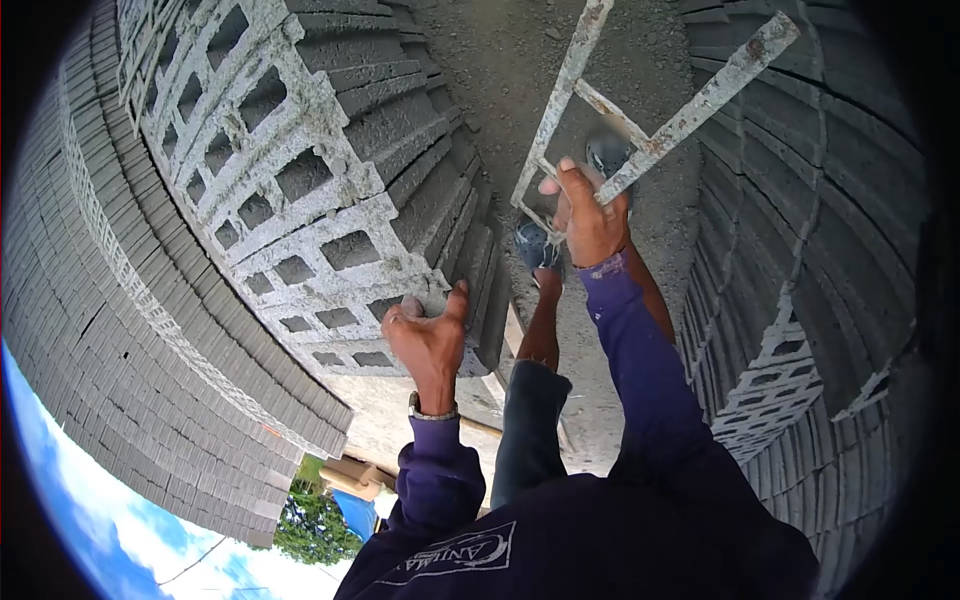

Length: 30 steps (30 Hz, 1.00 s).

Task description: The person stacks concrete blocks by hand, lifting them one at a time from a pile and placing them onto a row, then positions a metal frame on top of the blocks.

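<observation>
My left hand [428, 345] grips the edge of a hollow concrete block [425, 290] at the near end of a stack. Its fingers curl at a hollow, and the thumb lies along the block's end. In my right hand [592, 228] is a metal frame [690, 105] with chipped pale paint and rust, made of long bars joined by a shorter crossbar. The fingers wrap around its lower end, and the bars reach up and away from the hand. A pale strip of cord or cloth [545, 228] hangs by its lower corner.
Stacked hollow blocks [300, 175] rise on the left, with a longer stack [180, 350] beyond. More stacked blocks [800, 200] stand on the right. Between them runs a gravelly dirt path [480, 60], where my feet [538, 243] stand. A long thin board [515, 335] lies near my leg.
</observation>
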Available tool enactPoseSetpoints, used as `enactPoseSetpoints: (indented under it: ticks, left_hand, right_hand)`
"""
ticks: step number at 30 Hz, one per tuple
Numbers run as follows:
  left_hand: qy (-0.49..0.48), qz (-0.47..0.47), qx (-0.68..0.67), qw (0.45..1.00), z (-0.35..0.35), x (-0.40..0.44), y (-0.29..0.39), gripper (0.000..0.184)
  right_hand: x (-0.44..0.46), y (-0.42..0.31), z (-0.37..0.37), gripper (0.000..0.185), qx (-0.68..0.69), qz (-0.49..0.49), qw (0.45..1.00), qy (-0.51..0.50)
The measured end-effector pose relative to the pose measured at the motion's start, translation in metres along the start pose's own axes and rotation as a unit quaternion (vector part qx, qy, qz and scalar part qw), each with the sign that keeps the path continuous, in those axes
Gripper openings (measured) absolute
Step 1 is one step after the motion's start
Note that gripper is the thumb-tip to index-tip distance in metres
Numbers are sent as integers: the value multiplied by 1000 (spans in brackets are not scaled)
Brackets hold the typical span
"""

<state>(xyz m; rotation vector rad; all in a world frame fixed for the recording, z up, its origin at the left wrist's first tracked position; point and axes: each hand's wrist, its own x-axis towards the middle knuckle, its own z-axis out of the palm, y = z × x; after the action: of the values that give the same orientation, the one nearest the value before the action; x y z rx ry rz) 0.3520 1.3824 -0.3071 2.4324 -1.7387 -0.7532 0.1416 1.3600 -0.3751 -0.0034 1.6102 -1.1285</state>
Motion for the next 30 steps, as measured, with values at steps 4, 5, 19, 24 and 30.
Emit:
enactPoseSetpoints:
  ticks: [4,5,19,24,30]
  left_hand:
    - [-21,-28,-2,999,-2,-3,5,33]
    - [-11,-7,-9,1000,-1,-3,3,32]
    - [-89,-136,-117,980,-10,-2,35,42]
    - [-101,-147,-54,983,-15,0,31,36]
    - [-87,-119,-150,978,-63,-14,41,30]
  right_hand:
    - [27,8,-14,43,-7,35,999,-5]
    - [38,20,-18,42,6,78,997,24]
    - [104,128,-41,35,126,263,945,148]
    - [101,126,7,33,324,273,898,122]
    - [93,86,10,31,254,296,919,51]
